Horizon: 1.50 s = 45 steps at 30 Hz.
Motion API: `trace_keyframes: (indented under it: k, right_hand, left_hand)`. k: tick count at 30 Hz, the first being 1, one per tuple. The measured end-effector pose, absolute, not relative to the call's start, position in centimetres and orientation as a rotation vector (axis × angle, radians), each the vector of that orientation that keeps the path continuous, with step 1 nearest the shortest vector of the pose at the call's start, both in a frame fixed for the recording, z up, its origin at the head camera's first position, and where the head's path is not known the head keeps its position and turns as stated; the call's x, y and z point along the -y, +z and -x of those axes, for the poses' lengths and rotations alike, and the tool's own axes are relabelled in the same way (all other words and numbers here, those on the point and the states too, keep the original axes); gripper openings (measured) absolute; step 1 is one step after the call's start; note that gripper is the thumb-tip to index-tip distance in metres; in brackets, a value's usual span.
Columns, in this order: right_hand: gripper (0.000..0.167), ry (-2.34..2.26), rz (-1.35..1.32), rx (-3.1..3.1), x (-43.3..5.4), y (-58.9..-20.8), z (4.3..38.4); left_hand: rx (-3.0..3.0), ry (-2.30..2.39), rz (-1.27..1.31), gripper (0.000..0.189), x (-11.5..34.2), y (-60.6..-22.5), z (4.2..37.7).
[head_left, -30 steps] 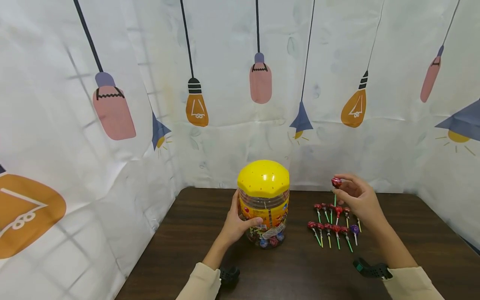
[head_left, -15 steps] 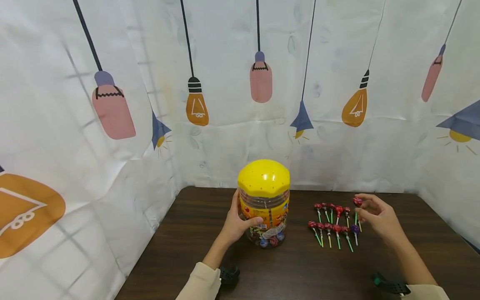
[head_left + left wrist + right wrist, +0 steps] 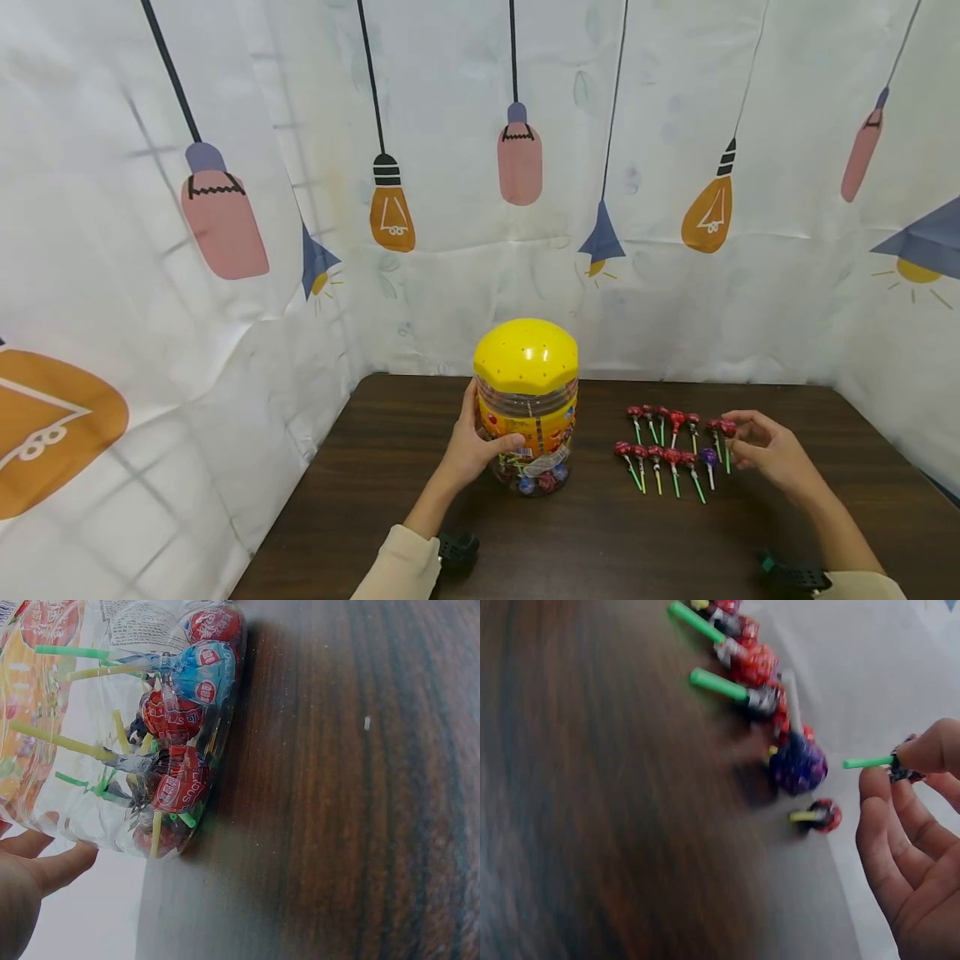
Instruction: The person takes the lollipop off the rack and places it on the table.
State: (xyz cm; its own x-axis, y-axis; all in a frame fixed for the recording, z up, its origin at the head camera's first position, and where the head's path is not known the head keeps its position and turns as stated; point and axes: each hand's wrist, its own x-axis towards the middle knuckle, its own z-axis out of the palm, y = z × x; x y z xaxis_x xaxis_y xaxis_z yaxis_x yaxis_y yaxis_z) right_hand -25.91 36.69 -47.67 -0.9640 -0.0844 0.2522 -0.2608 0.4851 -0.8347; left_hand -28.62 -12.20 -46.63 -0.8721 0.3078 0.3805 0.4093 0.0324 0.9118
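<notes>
A clear plastic jar (image 3: 531,408) with a yellow lid (image 3: 529,354) stands on the table; wrapped lollipops (image 3: 180,780) show through its wall. My left hand (image 3: 471,454) grips the jar's left side, thumb across the front label. At the right end of the back row of lollipops, my right hand (image 3: 772,454) pinches a red lollipop (image 3: 727,428) with a green stick between thumb and fingers. In the right wrist view its green stick (image 3: 868,762) points out from the fingertips. Just left of it lies another red lollipop (image 3: 826,815), and a purple one (image 3: 708,457) ends the front row.
Two rows of lollipops, mostly red (image 3: 672,457), lie on the dark wooden table (image 3: 600,542) right of the jar. A white cloth (image 3: 465,292) printed with hanging lamps stands behind and beside the table.
My right hand has moved right and down with the red lollipop, from above the back row to its right end. My left hand stays on the jar.
</notes>
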Motion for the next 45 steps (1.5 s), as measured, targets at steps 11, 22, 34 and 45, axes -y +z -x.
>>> trace_keyframes:
  k: [11,22,34,45]
  right_hand:
    - [0.042,1.538,-0.277,2.698,-38.3,-49.1,26.2]
    - [0.042,1.402,-0.199,2.814,-39.0,-49.5,26.6]
    - [0.039,1.243,-0.211,2.862,-39.5,-49.8,27.1]
    - [0.038,1.245,-0.23,2.922,-39.3,-49.4,27.2]
  left_hand:
    - [2.207,-1.98,0.755,0.106,12.2,-46.5,28.6]
    - [2.216,-1.978,0.743,0.106,12.1,-46.5,28.6]
    - [2.231,-1.952,0.738,0.105,12.2,-46.5,28.5]
    - [2.227,-1.959,0.746,0.105,12.2,-46.5,28.6]
